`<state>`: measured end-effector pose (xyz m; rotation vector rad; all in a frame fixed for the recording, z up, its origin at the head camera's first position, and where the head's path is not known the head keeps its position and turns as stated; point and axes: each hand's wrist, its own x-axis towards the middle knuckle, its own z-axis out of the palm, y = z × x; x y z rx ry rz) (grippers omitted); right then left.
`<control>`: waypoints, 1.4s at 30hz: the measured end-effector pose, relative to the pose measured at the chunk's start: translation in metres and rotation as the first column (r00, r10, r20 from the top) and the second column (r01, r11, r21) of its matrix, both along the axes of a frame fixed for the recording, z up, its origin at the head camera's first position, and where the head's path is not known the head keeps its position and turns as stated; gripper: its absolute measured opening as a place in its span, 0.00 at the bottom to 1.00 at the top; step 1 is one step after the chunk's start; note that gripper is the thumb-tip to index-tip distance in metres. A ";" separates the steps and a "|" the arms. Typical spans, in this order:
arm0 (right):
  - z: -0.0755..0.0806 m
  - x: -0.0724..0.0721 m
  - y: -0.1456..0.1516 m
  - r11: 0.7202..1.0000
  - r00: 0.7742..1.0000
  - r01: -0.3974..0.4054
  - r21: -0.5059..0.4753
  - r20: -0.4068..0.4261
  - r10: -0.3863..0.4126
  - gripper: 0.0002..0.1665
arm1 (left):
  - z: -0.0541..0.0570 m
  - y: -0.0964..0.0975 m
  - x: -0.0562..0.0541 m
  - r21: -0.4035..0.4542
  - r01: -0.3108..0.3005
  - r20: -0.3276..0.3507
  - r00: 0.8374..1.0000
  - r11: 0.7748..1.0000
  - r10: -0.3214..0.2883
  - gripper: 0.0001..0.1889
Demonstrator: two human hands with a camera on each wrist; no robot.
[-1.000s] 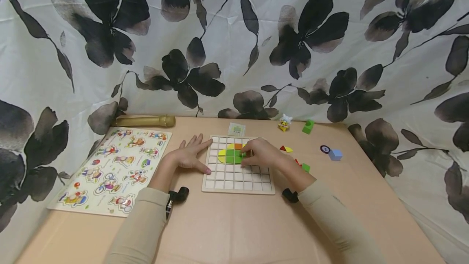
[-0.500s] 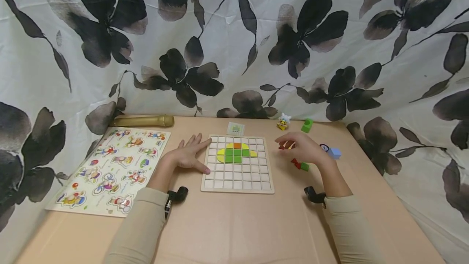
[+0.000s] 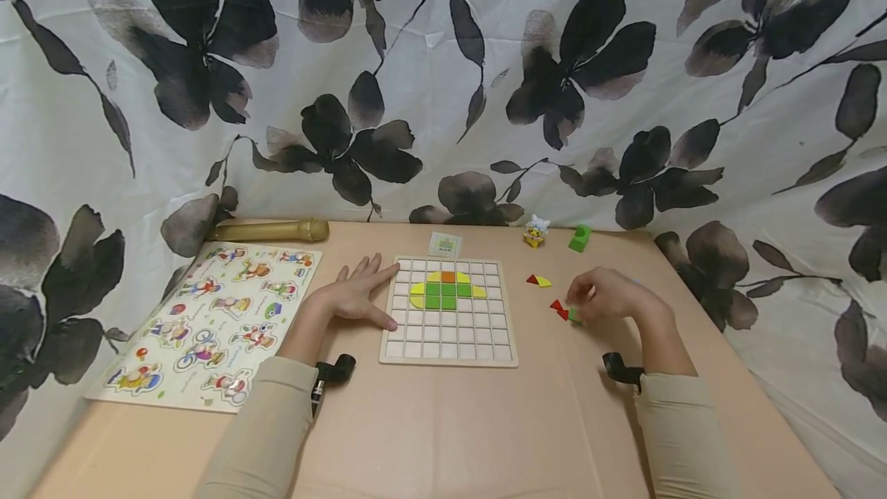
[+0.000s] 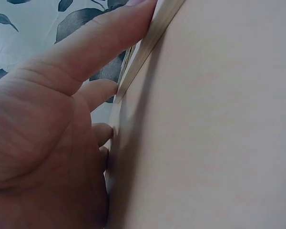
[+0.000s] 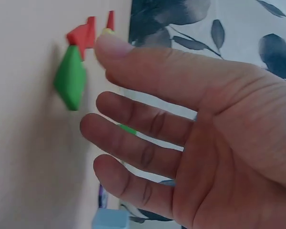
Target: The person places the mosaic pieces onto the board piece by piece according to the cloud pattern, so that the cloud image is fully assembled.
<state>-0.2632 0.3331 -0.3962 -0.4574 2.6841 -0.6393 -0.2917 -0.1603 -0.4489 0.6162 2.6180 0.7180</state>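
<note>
A white gridded board [image 3: 443, 339] lies mid-table, with green, yellow and orange pieces [image 3: 441, 296] forming a rounded shape in its upper cells. My left hand [image 3: 352, 300] spreads its fingers at the board's left edge; in the left wrist view the thumb [image 4: 105, 45] touches the rim. Right of the board, my right hand [image 3: 613, 295] hovers beside a green piece [image 5: 70, 78] and small red pieces [image 3: 557, 306]. Its fingers are loosely bent, with nothing visible between them. A red piece and a yellow piece [image 3: 544, 282] lie a little farther back.
Behind the board are a small pattern card [image 3: 445, 245], a toy figure [image 3: 536, 230] and a green block [image 3: 580, 238]. A picture puzzle board [image 3: 222, 314] and a gold cylinder [image 3: 270, 230] lie left. The right wrist view shows a blue block [image 5: 110, 219].
My right hand has left the pieces on the board and moved right, past the red and yellow pieces, to the green piece. The left hand keeps its place.
</note>
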 end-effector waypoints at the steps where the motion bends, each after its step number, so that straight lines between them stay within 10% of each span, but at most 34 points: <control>1: -0.002 0.000 0.001 1.000 1.000 -0.009 0.003 0.013 0.008 0.12 | 0.000 0.000 0.000 -0.001 0.000 0.000 1.000 1.000 0.000 0.66; 14: -0.018 -0.005 0.003 0.999 1.000 0.002 -0.046 -0.029 -0.003 0.09 | 0.003 -0.001 0.000 0.012 0.004 0.014 1.000 1.000 -0.004 0.66; 26: -0.017 -0.011 -0.033 0.943 0.965 0.049 -0.330 -0.228 -0.129 0.16 | 0.001 -0.001 0.000 0.009 0.017 -0.006 1.000 1.000 -0.017 0.65; 42: -0.010 -0.023 -0.123 0.960 0.986 -0.123 -0.252 -0.140 0.089 0.11 | 0.002 0.000 0.002 -0.011 0.012 -0.011 1.000 1.000 -0.012 0.65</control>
